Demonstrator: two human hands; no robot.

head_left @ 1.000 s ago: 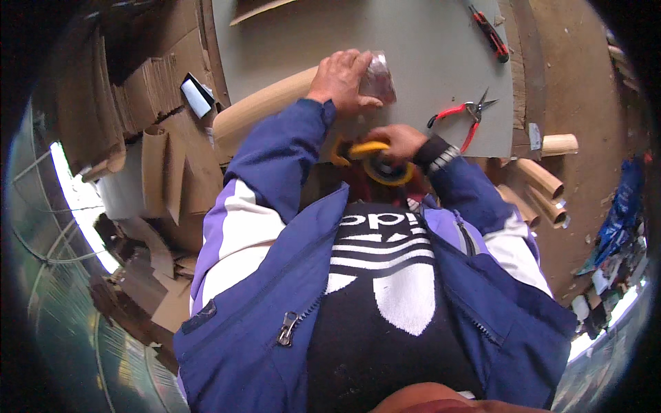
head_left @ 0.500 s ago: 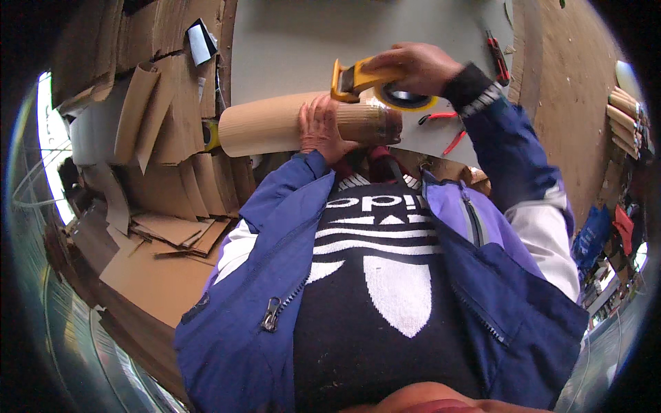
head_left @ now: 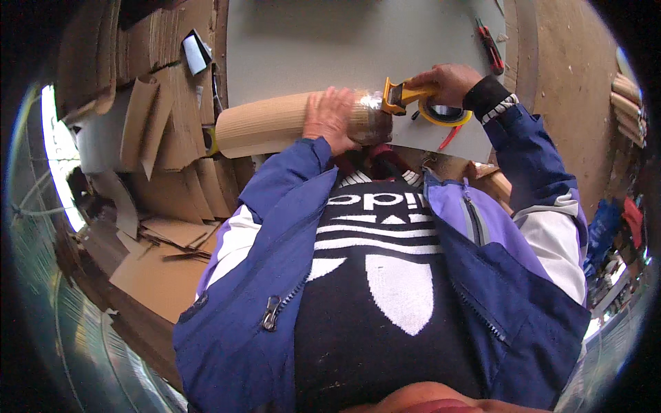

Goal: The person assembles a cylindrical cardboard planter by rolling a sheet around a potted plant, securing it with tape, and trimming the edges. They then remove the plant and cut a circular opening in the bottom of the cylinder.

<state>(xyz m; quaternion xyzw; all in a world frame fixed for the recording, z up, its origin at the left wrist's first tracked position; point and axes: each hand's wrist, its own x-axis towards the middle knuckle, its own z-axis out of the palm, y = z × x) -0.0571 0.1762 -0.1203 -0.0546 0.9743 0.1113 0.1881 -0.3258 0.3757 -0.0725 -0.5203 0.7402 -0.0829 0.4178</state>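
A roll of corrugated cardboard (head_left: 265, 124) lies crosswise along the near edge of the grey tabletop (head_left: 310, 41). Its right end is wrapped in clear shiny tape. My left hand (head_left: 330, 120) rests flat on the roll with the fingers spread, left of the taped part. In my right hand (head_left: 451, 86) is a yellow tape dispenser (head_left: 397, 96), gripped by its handle. The dispenser's head is at the roll's right end, and its tape reel hangs beneath my hand. Whether a strip of tape runs between them is hard to make out.
A red utility knife (head_left: 489, 47) lies at the table's right side. Partly covered by the dispenser is a red-handled tool (head_left: 449, 138). Stacked cardboard sheets (head_left: 172, 117) stand on the left, with loose pieces (head_left: 162, 275) below. More cardboard rolls (head_left: 625, 103) are at the far right.
My right hand has brought the dispenser down and to the right, from above the roll to its right end. My left hand stays on the roll, shifted slightly.
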